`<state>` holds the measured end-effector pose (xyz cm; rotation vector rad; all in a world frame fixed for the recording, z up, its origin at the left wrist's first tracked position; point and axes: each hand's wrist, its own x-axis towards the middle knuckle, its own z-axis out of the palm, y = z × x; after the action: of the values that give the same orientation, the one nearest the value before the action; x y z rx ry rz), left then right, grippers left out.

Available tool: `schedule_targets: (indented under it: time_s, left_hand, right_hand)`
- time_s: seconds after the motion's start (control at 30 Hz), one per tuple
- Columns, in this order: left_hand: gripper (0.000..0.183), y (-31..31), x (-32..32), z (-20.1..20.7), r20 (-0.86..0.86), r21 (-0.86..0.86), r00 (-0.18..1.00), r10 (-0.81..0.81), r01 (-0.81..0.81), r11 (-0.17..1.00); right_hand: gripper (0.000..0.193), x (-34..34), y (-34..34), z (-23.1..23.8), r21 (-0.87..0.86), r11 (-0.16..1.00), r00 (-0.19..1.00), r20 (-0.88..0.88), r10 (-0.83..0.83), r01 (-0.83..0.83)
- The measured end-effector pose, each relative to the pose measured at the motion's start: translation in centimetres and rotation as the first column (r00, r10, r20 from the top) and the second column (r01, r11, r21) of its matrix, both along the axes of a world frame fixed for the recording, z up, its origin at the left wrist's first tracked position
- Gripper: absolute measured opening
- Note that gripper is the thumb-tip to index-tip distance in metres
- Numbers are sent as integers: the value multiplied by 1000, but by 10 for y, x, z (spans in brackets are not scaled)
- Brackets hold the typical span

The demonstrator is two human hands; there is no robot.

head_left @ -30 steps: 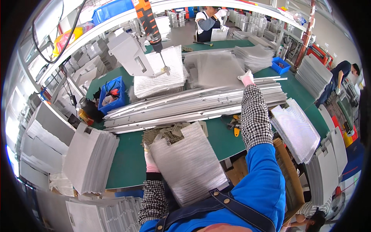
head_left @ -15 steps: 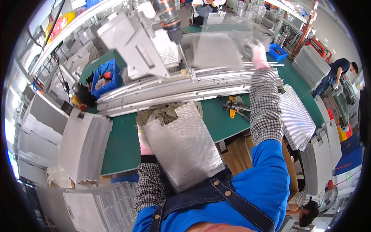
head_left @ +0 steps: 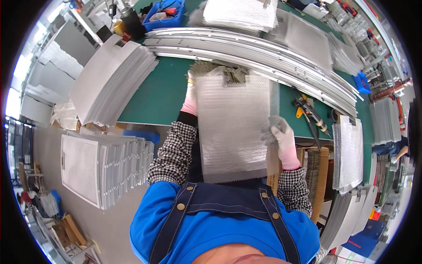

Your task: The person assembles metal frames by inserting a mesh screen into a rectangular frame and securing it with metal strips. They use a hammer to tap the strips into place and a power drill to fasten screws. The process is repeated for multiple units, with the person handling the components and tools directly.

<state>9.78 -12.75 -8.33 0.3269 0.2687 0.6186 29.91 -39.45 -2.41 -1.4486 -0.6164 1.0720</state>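
In front of me a silver mesh panel [head_left: 233, 127] extends over the near edge of the green table [head_left: 169, 81], a notch in its far edge. A thinner, see-through mesh sheet [head_left: 275, 99] shows along its right side, lying against it. My left hand [head_left: 190, 97], in a pale glove with a pink cuff, grips the panel's far left edge; some of its fingers are hidden. At the right edge my right hand [head_left: 282, 137], gloved grey and white, is closed on the thin sheet. Crumpled grey mesh scraps [head_left: 206, 68] lie just beyond the panel.
Long metal strips [head_left: 246, 46] cross the table behind the scraps. Pliers and a screwdriver-like tool [head_left: 310, 115] lie to the right. Stacked panels stand at left [head_left: 107, 79] and right [head_left: 347, 154]. Framed filter panels [head_left: 105, 169] stand below left; a cardboard box [head_left: 320, 185] stands below right.
My right hand has come back from the far side of the table to the panel's right edge, bringing a thin mesh sheet. The panel now lies straighter, and my view has tilted down.
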Motion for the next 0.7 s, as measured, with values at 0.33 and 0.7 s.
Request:
schedule_targets:
  time_s: [0.33,0.7]
  left_hand:
    - [103,-5,3,7,219,33,974,-55,48,998]
    - [70,29,-24,-88,56,-34,995,85,-83,996]
  right_hand:
    - [39,-3,8,-14,-57,998,999,29,28,-26]
    - [39,-9,2,-15,-99,995,1000,-1,-24,24]
